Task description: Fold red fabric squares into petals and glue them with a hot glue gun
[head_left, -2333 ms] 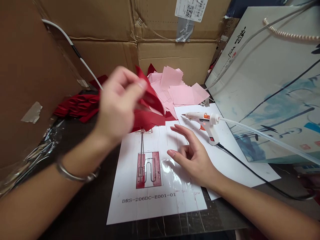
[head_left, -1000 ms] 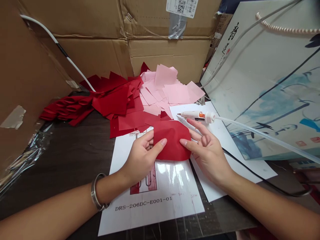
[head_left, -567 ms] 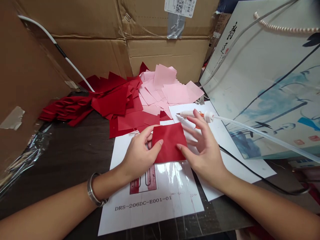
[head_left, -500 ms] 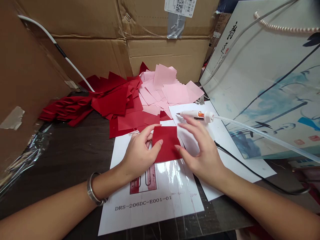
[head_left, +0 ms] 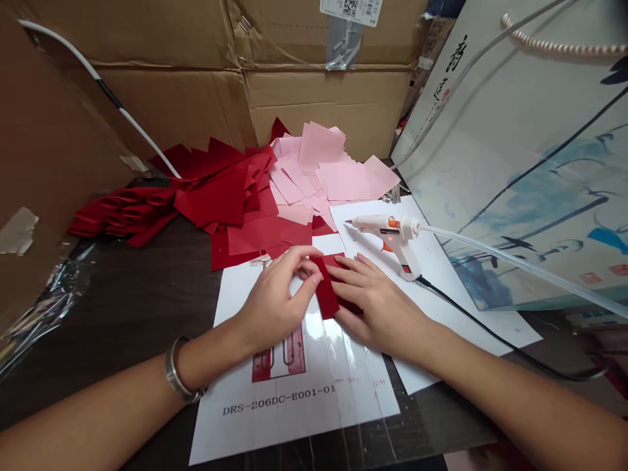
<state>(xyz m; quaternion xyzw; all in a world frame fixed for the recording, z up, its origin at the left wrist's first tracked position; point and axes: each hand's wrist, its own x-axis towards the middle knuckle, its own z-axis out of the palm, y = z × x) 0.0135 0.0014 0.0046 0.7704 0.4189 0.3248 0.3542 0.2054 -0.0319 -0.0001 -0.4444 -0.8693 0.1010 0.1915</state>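
Note:
A red square sheet (head_left: 327, 292), paper or cloth, lies over the printed white page (head_left: 230, 435) with its left side folded over. My left hand (head_left: 280, 294) pinches the folded side between thumb and fingers. On the sheet's right part my right hand (head_left: 377, 297) lies flat, fingers stretched out and covering much of it. Just beyond my right hand, a white glue gun (head_left: 392, 235) rests on a second white sheet (head_left: 471, 327), its nozzle pointing left.
Behind are piles of red pieces (head_left: 216, 196) and pink pieces (head_left: 343, 180), with folded red pieces (head_left: 127, 212) at the left. Cardboard (head_left: 328, 108) walls the back. A painted paper bag (head_left: 530, 163) stands at the right. The glue gun's black cord (head_left: 471, 317) runs rightward.
The red sheet went from flat to folded over at its left side. My right hand moved from the sheet's right edge down flat onto it, uncovering the glue gun's handle.

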